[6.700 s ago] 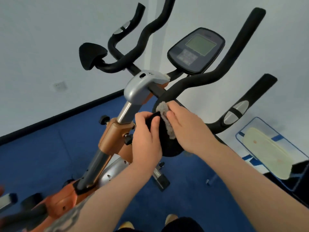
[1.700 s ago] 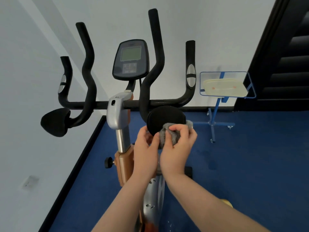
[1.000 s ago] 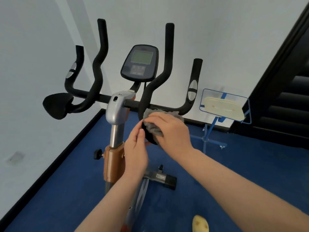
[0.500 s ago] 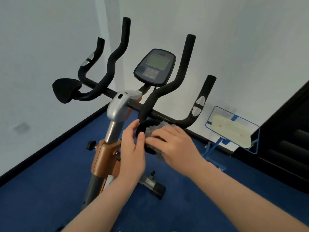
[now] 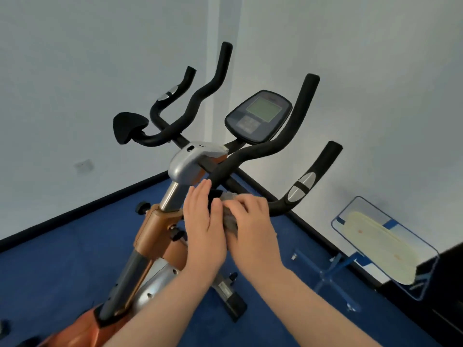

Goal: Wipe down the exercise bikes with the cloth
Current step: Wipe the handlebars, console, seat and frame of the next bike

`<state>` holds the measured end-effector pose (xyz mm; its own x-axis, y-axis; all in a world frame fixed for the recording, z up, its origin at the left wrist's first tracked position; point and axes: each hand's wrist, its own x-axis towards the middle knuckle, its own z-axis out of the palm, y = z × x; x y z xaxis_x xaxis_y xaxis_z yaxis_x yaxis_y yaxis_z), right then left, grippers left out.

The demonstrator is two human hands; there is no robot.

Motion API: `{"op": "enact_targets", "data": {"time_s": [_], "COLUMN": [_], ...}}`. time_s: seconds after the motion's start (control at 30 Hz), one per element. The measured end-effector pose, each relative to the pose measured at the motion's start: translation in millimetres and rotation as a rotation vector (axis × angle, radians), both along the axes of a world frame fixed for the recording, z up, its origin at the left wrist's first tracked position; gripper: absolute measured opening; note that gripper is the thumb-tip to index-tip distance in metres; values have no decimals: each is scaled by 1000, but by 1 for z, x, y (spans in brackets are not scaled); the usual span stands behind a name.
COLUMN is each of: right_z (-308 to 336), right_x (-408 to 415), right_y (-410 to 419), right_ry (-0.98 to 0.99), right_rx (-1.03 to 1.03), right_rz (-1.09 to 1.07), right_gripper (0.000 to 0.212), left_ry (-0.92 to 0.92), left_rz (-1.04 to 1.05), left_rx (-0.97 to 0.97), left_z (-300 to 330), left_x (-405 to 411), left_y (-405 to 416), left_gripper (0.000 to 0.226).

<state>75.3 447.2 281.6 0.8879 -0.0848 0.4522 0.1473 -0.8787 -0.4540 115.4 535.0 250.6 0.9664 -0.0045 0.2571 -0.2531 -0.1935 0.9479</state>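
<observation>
White walls meet in a corner behind the bike [image 5: 160, 221], with blue carpet [image 5: 62, 259] under it and a black skirting line along the foot of both walls. Black handlebars [image 5: 263, 151] branch up around a dark console [image 5: 258, 116] with a pale screen; a silver clamp [image 5: 190, 161] tops the chrome post, which drops into an orange frame. One black elbow pad [image 5: 127, 126] shows whole at the left end of the bars. The other pad [image 5: 215, 195] is almost wholly hidden by the two hands, only a dark sliver showing between them.

The left hand [image 5: 203, 231] lies flat against that pad's near side, fingers straight and together, pointing up. The right hand [image 5: 253, 229] is curled over the grey cloth [image 5: 230, 216] and presses it onto the pad; just a crumpled strip of cloth shows between the hands, and how far it reaches beneath the palm cannot be told.

The bike's lower frame is cut off at the bottom left edge. At the right stands a blue stand [image 5: 330, 269] carrying a pale slab [image 5: 375, 244], partly covered by something dark at the right edge that is hard to make out.
</observation>
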Motion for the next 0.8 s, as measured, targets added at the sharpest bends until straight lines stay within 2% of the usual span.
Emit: {"op": "enact_targets", "data": {"time_s": [0.1,0.2,0.3,0.5,0.63,0.7,0.8], "right_z": [-6,-2,-7,-4,15,19,7], "right_x": [-12,14,5,-19,-8,4,12], "right_y": [-17,-19,-14,-44,-49,-45,-32], "right_ry": [-2,46,-17,67,-52,-67,129], "right_rx": [-36,48,172,353,535,466,378], "right_rz": [120,111,104,241,142,108,176], "right_gripper": [29,27,30,29,32,33,29], "left_ry": [-80,-152,-133,6,26,23,134], "left_rz": [-13,-15,15,78,116,153,184], "left_rx": [100,284,313,155,171,91,-133], "left_z": [-9,-18,-17,-2,2,0,-4], "left_x": [2,2,-2,-11,-9,-3,7], "left_y": [7,10,7,-1,-11,-13,-6], "left_gripper": [49,45,48,48,47,46,43]}}
